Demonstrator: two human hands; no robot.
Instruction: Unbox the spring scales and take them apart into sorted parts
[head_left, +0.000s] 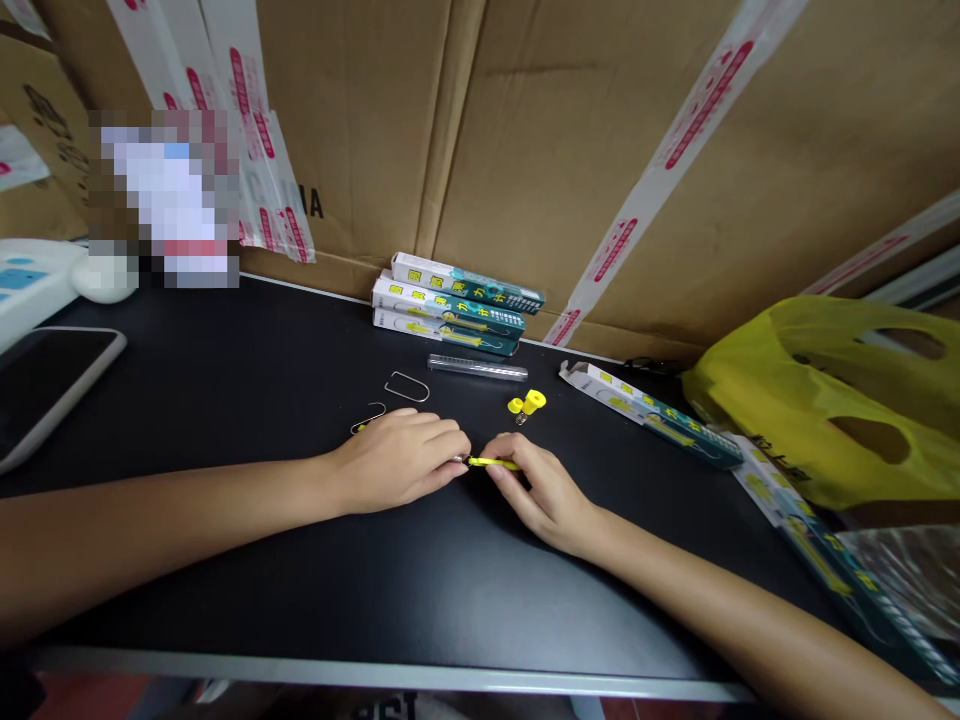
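Note:
Just above the black table, my left hand (401, 452) pinches a small metallic part (460, 459), mostly covered by the fingers. My right hand (546, 495) grips a thin yellow plastic strip (487, 462), whose left end meets that part at a small dark piece. Beyond the left hand lie a bent metal hook (375, 411) with a bit of yellow at its base and a U-shaped wire (409, 385). A clear plastic tube (478, 368) rests farther back. Two yellow plastic caps (533, 402) sit beyond the right hand, beside a small metal coil (522, 419).
Several narrow printed boxes (457, 310) are stacked against the cardboard at the back. An opened box (649, 412) and another box (840, 560) lie on the right, near a yellow plastic bag (810, 400). A phone (52, 385) and a white device (37, 280) are at left.

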